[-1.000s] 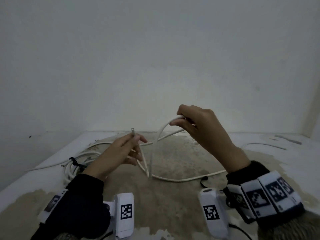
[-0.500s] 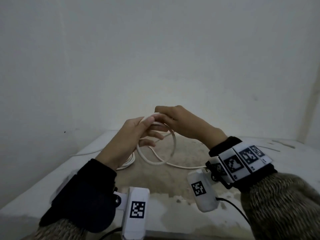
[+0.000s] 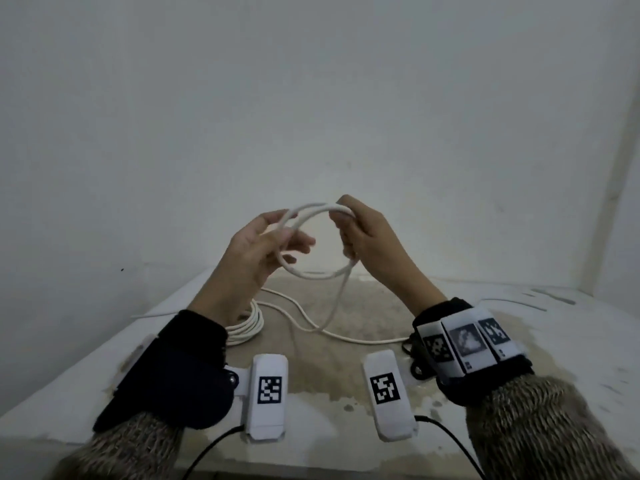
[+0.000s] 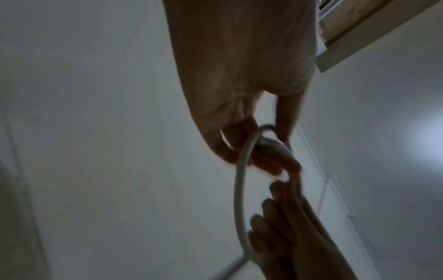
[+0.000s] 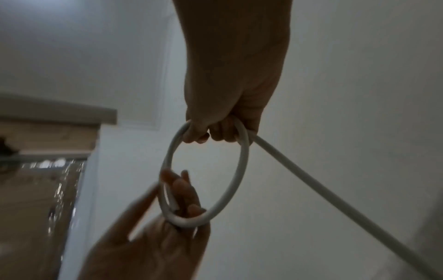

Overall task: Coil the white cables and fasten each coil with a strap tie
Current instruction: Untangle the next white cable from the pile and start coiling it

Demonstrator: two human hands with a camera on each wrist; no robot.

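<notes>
I hold a white cable (image 3: 313, 274) curled into one round loop in the air above the table. My left hand (image 3: 287, 242) pinches the loop's left side between thumb and fingers, and the cable's end lies across its fingers (image 5: 176, 189). My right hand (image 3: 346, 233) grips the loop's right side in curled fingers. In the left wrist view the left hand (image 4: 249, 157) pinches the cable (image 4: 239, 199). The right wrist view shows the right hand (image 5: 210, 134) closed round the loop (image 5: 241, 170). The cable's tail (image 3: 334, 306) hangs from the right hand to the table.
A second white cable coil (image 3: 251, 323) lies on the table (image 3: 325, 372), partly hidden behind my left wrist. The tail runs along the table (image 3: 363, 339) toward a dark strap piece (image 3: 408, 344) by my right wrist. A wall stands close behind.
Both hands have risen from the table with the cable. The right hand brought the cable to the left hand and made a loop, then the hands moved apart and the loop widened.
</notes>
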